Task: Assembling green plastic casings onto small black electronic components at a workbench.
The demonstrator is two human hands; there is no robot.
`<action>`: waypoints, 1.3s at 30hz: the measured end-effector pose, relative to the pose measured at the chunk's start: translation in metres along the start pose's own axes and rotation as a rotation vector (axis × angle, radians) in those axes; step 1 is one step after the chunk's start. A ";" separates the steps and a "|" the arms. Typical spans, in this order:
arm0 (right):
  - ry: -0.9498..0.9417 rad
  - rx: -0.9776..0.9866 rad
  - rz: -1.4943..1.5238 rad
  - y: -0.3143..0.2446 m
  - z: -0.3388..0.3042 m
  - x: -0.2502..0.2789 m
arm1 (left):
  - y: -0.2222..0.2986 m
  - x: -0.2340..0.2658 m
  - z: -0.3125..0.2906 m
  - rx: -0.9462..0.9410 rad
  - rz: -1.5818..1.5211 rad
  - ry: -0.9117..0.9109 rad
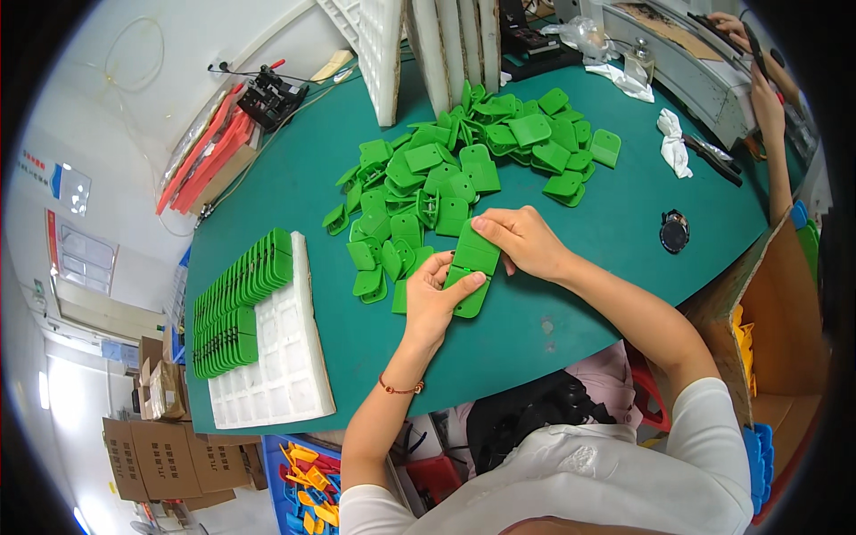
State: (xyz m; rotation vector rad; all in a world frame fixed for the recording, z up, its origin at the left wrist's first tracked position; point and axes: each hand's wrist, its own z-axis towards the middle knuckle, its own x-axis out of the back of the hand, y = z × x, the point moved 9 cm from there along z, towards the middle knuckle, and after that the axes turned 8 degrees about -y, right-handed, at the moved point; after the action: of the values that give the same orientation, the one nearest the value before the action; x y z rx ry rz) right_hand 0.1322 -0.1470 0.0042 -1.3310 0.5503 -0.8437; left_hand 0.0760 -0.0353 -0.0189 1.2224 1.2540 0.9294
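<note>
Before me I hold a green plastic clip [478, 253], its two flat panels laid out end to end with a hinge line between them. The thumb of my left hand [434, 301] presses on the lower panel, its fingers curled at the edge. At the top end, my right hand [528, 242] pinches the upper panel between thumb and fingers. Just beyond both hands spreads a loose pile of similar green clips [432, 160], some folded and some opened out. To the left, rows of folded green clips [239, 308] stand on edge in a white foam tray [283, 357].
White foam trays [446, 53] stand upright at the back of the green table [544, 312]. On the right lie a watch [674, 232], pliers [713, 162] and crumpled tissue [673, 147]. A cardboard box [713, 312] and a blue bin [283, 499] flank me. Another person's arm [769, 116] shows far right.
</note>
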 end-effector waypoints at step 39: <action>-0.530 1.139 0.526 -0.257 -0.112 -0.073 | 0.144 0.302 -0.159 0.030 1.835 1.078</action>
State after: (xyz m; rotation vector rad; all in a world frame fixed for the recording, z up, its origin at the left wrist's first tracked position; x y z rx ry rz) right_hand -0.0529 -0.1631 0.2267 -0.2775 -0.0564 -0.2241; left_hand -0.0235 0.3060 0.0841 1.8484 0.4418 3.1631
